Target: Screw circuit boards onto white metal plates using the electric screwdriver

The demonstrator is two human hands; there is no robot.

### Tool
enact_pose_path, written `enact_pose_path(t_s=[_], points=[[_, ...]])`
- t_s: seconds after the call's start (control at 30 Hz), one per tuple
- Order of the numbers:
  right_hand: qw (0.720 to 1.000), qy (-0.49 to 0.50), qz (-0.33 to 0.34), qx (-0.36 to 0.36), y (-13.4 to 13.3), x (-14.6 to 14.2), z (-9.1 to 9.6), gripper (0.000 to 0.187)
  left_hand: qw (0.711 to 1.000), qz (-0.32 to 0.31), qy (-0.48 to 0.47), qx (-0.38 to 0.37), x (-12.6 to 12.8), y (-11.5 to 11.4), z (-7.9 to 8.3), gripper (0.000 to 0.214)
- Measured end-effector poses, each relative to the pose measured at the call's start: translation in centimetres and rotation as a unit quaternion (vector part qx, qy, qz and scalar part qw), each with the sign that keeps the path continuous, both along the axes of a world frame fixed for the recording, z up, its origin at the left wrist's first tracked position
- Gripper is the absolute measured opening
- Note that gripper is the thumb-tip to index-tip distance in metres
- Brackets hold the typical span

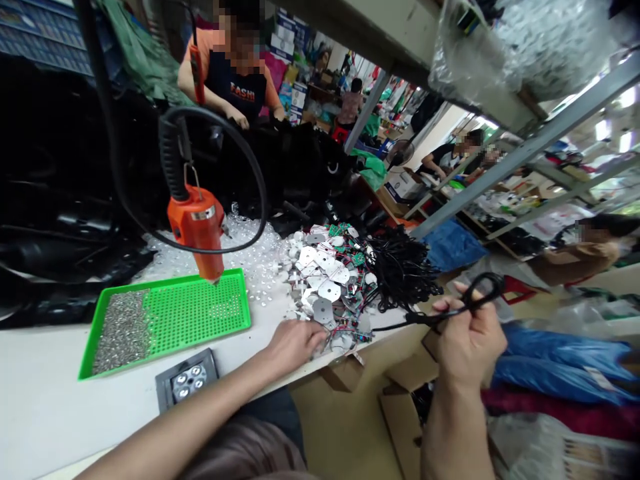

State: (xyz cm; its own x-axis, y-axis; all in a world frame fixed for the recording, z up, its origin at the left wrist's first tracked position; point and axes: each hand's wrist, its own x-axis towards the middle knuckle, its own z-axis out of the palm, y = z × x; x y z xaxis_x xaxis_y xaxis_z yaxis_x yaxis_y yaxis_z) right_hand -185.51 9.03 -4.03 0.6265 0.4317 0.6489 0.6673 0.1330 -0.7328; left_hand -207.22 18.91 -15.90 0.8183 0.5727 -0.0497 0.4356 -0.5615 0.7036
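My left hand (295,347) rests at the near edge of a heap of round metal plates (325,287) tangled with small green circuit boards and thin wires; its fingers hide whether it grips anything. My right hand (467,343) is shut on a black cable (480,297), which curves up into a loop above my fingers. A bundle of black cables (400,270) lies beside the heap. An orange electric screwdriver (197,227) hangs on its black cord over a green perforated tray (200,313) that holds silver screws (123,331).
A small metal fixture (187,380) sits near the table's front edge, with loose clear plastic parts (245,257) behind the tray. Black plastic (65,247) is heaped at left. A co-worker (233,80) in an apron handles black material opposite. Cardboard (405,413) stands below the edge.
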Motion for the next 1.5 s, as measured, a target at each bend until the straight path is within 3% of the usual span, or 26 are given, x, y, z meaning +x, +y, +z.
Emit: enact_pose_path(t_s=[0.07, 0.17, 0.23, 0.4, 0.57, 0.7, 0.97, 1.03, 1.1, 1.2, 1.3, 1.4, 1.5], points=[[0.999, 0.039, -0.006, 0.029, -1.1, -0.5, -0.6, 0.029, 0.996, 0.027, -0.002, 0.087, 0.6, 0.6, 0.0, 0.026], [0.995, 0.078, -0.029, 0.056, -2.8, -1.0, -1.6, 0.030, 0.981, -0.032, -0.030, 0.191, 1.4, 1.6, -0.1, 0.047], [0.991, 0.102, -0.050, 0.075, -3.9, -1.1, -2.2, 0.030, 0.975, -0.042, -0.025, 0.215, 1.7, 1.9, -0.3, 0.048], [0.979, 0.174, -0.075, 0.076, -5.9, -1.5, -3.6, 0.031, 0.976, 0.000, 0.022, 0.219, 1.3, 0.9, -1.5, 0.020], [0.969, 0.213, -0.084, 0.090, -6.7, -1.8, -3.7, 0.031, 0.970, -0.024, 0.005, 0.244, 1.3, 0.3, -2.3, 0.030], [0.965, 0.227, -0.082, 0.100, -6.7, -1.8, -3.7, 0.031, 0.971, -0.050, -0.002, 0.232, 1.2, 0.3, -2.0, 0.021], [0.962, 0.235, -0.087, 0.106, -6.4, -1.7, -4.1, 0.029, 0.992, 0.018, -0.052, 0.116, 0.5, -1.9, -2.2, 0.035], [0.962, 0.234, -0.090, 0.107, -6.4, -1.7, -4.1, 0.028, 0.990, 0.047, -0.061, 0.119, 0.7, -2.5, -2.6, 0.061], [0.962, 0.233, -0.093, 0.110, -6.4, -1.8, -4.1, 0.027, 0.981, 0.075, -0.068, 0.164, 0.9, -3.0, -3.0, 0.069], [0.962, 0.232, -0.093, 0.114, -6.5, -2.1, -4.0, 0.026, 0.963, 0.081, -0.074, 0.245, 0.9, -3.8, -3.5, 0.043], [0.961, 0.235, -0.092, 0.112, -6.6, -2.4, -4.0, 0.028, 0.955, 0.082, -0.065, 0.278, 0.7, -4.5, -3.6, 0.027], [0.958, 0.245, -0.093, 0.112, -6.5, -2.4, -4.0, 0.028, 0.954, 0.094, -0.065, 0.276, 0.6, -4.8, -3.3, 0.019], [0.957, 0.249, -0.093, 0.114, -6.4, -2.2, -4.2, 0.027, 0.964, 0.130, -0.073, 0.221, 0.7, -4.7, -2.2, 0.017]])
